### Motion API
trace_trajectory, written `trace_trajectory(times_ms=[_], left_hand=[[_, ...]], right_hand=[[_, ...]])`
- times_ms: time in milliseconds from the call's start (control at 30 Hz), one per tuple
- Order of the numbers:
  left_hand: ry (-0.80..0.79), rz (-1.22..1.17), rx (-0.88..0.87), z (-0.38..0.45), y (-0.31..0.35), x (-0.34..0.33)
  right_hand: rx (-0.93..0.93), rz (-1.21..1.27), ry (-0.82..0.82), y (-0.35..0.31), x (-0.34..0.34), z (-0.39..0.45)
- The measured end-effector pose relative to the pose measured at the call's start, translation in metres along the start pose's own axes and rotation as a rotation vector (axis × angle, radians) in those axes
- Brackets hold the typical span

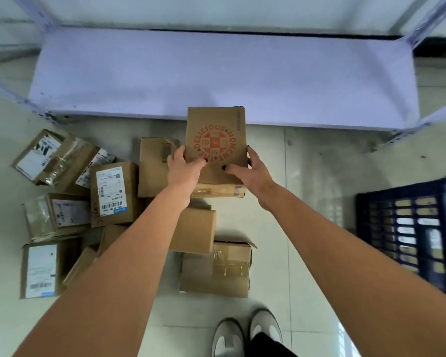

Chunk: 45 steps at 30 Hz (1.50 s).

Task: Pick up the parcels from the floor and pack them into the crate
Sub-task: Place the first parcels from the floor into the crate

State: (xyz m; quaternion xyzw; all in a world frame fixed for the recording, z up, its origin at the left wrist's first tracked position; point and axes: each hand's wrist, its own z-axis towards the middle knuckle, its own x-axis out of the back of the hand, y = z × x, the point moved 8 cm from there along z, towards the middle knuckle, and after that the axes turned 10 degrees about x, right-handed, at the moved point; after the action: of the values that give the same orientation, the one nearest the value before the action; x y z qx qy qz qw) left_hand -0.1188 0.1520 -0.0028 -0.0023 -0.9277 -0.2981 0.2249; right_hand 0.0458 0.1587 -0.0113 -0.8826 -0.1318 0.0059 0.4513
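Observation:
A brown cardboard parcel (215, 130) with a red round "Delicious Moment" print sits at the centre, held between both hands. My left hand (183, 168) grips its left edge and my right hand (250, 170) grips its right edge, thumb on top. Several other brown parcels lie on the tiled floor: one with a white label (113, 194), a plain one (195, 230) and a taped one (216, 269) below my arms. The dark blue slatted crate (407, 228) stands at the right edge, partly cut off.
A pale metal shelf board (216, 73) with angled posts runs across the floor behind the parcels. More labelled parcels (52, 155) are piled at the left. My shoes (247, 333) stand at the bottom. Bare tiled floor (307, 189) lies between the parcels and the crate.

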Motion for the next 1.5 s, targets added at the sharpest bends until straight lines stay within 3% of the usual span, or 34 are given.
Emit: trace_trajectory(times_ms=[267,533,667,1000,1100,1233,1500], left_hand=[[-0.048,-0.168,-0.109,-0.117,0.07,0.009],[-0.114,-0.394,-0.217,-0.191,0.122,-0.051],[-0.152,-0.469,-0.247,-0.235,0.126,-0.103],[-0.163,-0.555,-0.374,-0.336,0.156,-0.224],[-0.14,-0.543,-0.324,-0.357,0.164,-0.262],[-0.258,-0.489,-0.172,-0.383,0.159,-0.319],[-0.314,-0.329,-0.132,-0.393,0.112,-0.383]], right_hand=[[0.012,0.118,0.086,-0.081,0.078,-0.09],[0.102,0.209,0.193,-0.115,0.184,-0.132],[0.176,0.275,0.263,-0.109,0.249,-0.155],[0.267,0.218,0.205,-0.081,0.402,-0.229],[0.296,0.169,0.159,-0.08,0.45,-0.245],[0.277,0.059,0.083,-0.063,0.498,-0.258],[0.162,0.086,0.134,0.018,0.531,-0.255]])
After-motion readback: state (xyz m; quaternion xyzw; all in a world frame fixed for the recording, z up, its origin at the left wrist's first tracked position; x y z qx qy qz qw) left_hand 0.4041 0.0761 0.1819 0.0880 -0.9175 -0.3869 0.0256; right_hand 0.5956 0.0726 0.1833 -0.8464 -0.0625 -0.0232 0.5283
